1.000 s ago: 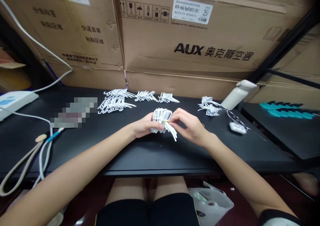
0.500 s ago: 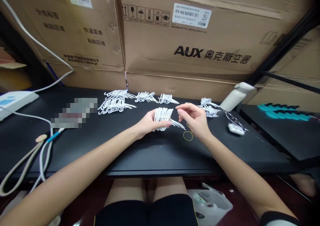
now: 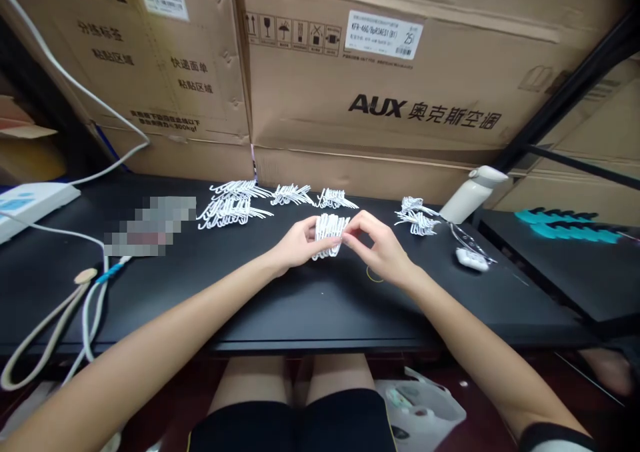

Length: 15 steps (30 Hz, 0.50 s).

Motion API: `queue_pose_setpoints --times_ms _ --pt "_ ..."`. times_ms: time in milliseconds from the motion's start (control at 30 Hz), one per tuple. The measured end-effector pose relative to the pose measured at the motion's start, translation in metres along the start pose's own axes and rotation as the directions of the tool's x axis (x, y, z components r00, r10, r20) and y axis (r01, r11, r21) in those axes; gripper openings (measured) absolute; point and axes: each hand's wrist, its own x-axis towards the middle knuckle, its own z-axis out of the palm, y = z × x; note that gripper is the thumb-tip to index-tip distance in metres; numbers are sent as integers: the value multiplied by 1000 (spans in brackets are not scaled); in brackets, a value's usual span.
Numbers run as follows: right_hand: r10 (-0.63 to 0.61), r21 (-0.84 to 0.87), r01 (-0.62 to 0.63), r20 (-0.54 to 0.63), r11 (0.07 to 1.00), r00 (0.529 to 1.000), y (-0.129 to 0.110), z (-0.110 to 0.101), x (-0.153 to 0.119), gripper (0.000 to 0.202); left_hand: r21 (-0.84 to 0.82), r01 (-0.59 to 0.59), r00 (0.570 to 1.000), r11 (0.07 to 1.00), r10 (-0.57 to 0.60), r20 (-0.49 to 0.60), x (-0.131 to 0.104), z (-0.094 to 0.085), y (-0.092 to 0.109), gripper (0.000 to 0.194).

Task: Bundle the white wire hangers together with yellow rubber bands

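A bundle of white hooks (image 3: 327, 233), their curved ends side by side, is held above the black table by my left hand (image 3: 299, 244), thumb across the front. My right hand (image 3: 383, 249) is closed in a pinch at the bundle's right end, thumb and forefinger touching it. Its fingers hide the straight stems there, and I cannot see whether a band is between them. Under my right hand a thin yellow rubber band (image 3: 373, 275) lies on the table, partly covered.
More white hook bundles lie behind at left (image 3: 227, 209), centre (image 3: 336, 199) and right (image 3: 419, 223). A white bottle (image 3: 473, 195) leans at the back right near a small white case (image 3: 473, 259). Cables (image 3: 93, 305) and a blurred flat object (image 3: 153, 229) occupy the left. Cardboard boxes (image 3: 400, 139) stand behind.
My right hand has moved left onto the bundle's right end, and its fingers have closed in a pinch. The bundle in my left hand has shifted slightly right.
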Motion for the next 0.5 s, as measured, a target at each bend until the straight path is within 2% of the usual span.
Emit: queue_pose_setpoints --times_ms 133,233,300,400,500 --pt "-48 13 48 21 999 999 -1 2 -2 10 11 4 1000 1000 -4 -16 1 -4 1 47" --pt "-29 9 30 -55 1000 998 -1 5 -3 11 6 41 999 999 -41 3 0 -4 0 48" --pt "27 11 -26 -141 1000 990 0 6 -2 11 11 49 999 999 -49 2 0 -2 0 49" --pt "161 75 -146 -275 986 948 1 7 -2 14 68 4 1000 998 -4 1 -1 1 0 49" --pt "263 178 -222 -262 959 929 2 10 -2 24 279 -108 992 954 122 -31 -5 4 1 51"
